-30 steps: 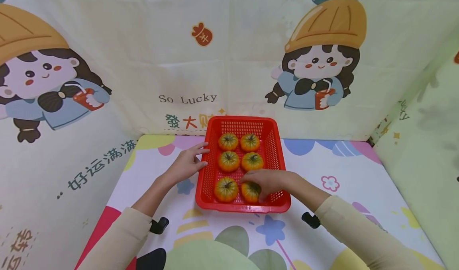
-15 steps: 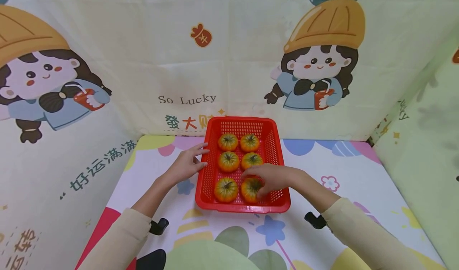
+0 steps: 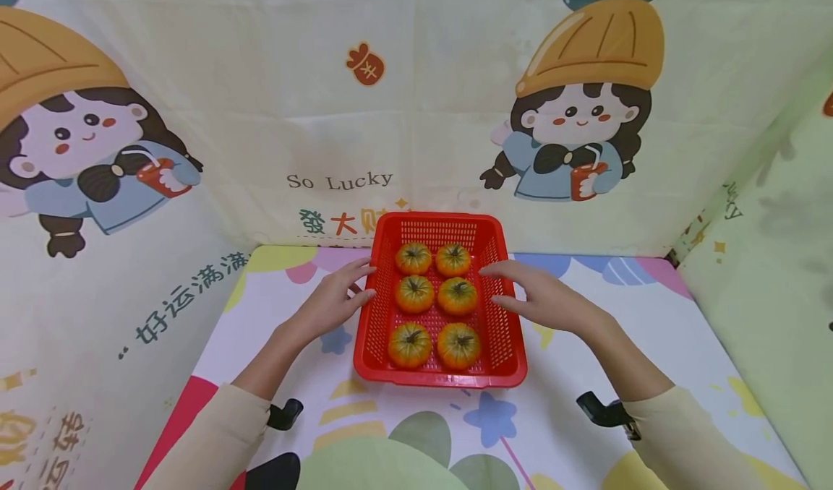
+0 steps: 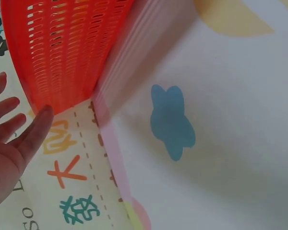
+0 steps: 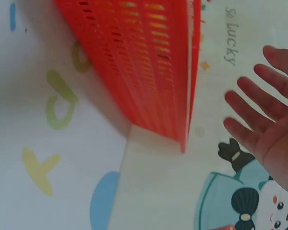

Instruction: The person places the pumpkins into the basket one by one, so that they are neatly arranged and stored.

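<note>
A red plastic basket (image 3: 440, 379) stands on the table against the back wall, holding several small orange-green pumpkins in two columns. The near right pumpkin (image 3: 458, 346) sits beside the near left pumpkin (image 3: 410, 345), both uncovered. At the basket's left side, my left hand (image 3: 328, 302) has its fingertips at the rim, fingers relaxed and gripping nothing; whether they touch it I cannot tell. My right hand (image 3: 553, 296) hovers over the right rim with fingers loosely extended and nothing in them. In the right wrist view its palm and spread fingers show, apart from the basket wall (image 5: 149, 72).
The table (image 3: 605, 374) wears a white cloth with coloured prints. Behind it hangs a printed cloth wall (image 3: 449, 143), close to the basket's far end. Another cloth side wall (image 3: 774, 273) bounds the right. Black camera mounts sit on both wrists.
My right hand has left the near right pumpkin, rising out of the basket and moving right and away to the right rim. The pumpkin stays in place. My left hand has barely shifted.
</note>
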Motion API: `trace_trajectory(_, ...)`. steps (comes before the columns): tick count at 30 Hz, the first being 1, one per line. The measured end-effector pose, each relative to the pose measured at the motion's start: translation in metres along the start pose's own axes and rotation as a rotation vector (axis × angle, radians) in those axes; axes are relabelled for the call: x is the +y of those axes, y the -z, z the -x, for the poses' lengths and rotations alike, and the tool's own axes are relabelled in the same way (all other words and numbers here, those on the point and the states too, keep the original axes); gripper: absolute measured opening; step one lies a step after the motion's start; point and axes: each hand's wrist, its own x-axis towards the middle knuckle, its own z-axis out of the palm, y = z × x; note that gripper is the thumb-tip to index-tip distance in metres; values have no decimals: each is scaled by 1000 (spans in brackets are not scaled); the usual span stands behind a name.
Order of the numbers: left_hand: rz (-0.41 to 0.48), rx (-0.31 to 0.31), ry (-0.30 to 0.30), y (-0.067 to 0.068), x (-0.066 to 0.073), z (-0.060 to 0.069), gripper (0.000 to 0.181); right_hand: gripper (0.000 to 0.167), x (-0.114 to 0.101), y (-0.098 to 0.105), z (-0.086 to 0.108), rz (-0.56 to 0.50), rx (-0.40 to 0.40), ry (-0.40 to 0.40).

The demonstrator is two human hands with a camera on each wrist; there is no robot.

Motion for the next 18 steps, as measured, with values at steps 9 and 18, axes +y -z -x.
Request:
trace_trajectory(9,-299,54,59,18,8,8,70,58,18,24,20,245,291,-9)
trace_trajectory(18,-490,156,67,32,6,14,77,66,30,31,34,457,398,-155)
